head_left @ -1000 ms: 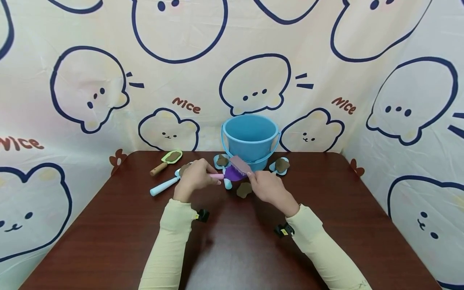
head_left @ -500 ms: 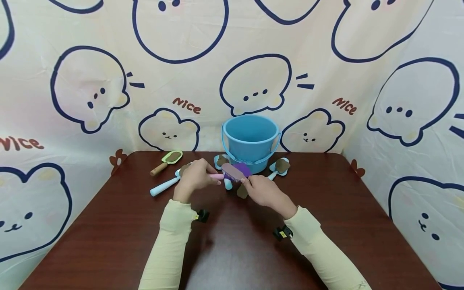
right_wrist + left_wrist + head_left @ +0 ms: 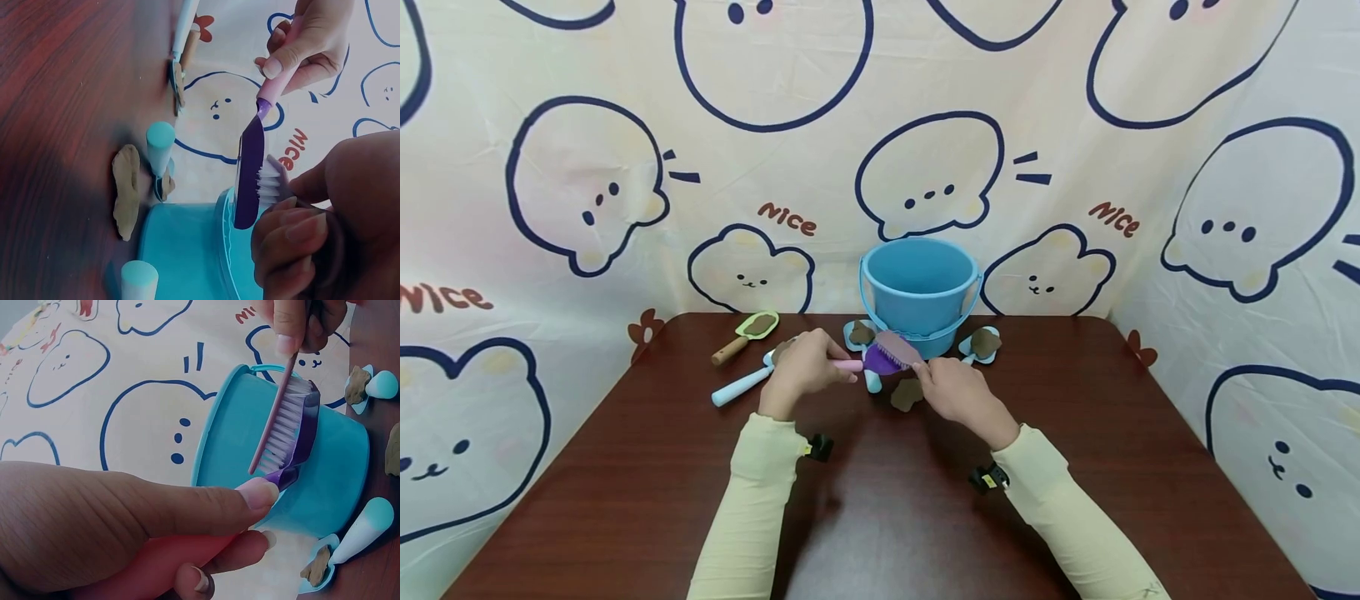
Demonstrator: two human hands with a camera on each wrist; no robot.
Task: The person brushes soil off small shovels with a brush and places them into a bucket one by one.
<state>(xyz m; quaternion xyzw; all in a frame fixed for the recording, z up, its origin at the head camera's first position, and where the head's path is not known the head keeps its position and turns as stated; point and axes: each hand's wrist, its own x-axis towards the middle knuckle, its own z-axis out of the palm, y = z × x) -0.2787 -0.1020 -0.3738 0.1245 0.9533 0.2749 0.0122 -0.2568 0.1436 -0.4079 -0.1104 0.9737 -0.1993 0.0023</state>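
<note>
My left hand (image 3: 805,371) grips the pink handle of a small toy shovel (image 3: 249,169) with a purple blade. In my right hand (image 3: 958,392) is a mauve-backed brush (image 3: 897,346), held at its handle end. Its white bristles meet the face of the purple blade in both wrist views. Shovel and brush are up off the table, just in front of the light blue bucket (image 3: 917,287). A flat brown lump (image 3: 127,194), clay-like, lies on the table below them.
Blue-handled shovels bearing brown lumps lie around: one at left (image 3: 739,389), one in the middle (image 3: 872,382), one at right (image 3: 981,343). A green shovel with a wooden handle (image 3: 747,335) lies back left. A patterned cloth (image 3: 745,267) hangs behind the dark table (image 3: 880,533).
The brush swept left and nearer across the purple blade half a second ago, then came back right and up. My left hand and the shovel handle stay in place.
</note>
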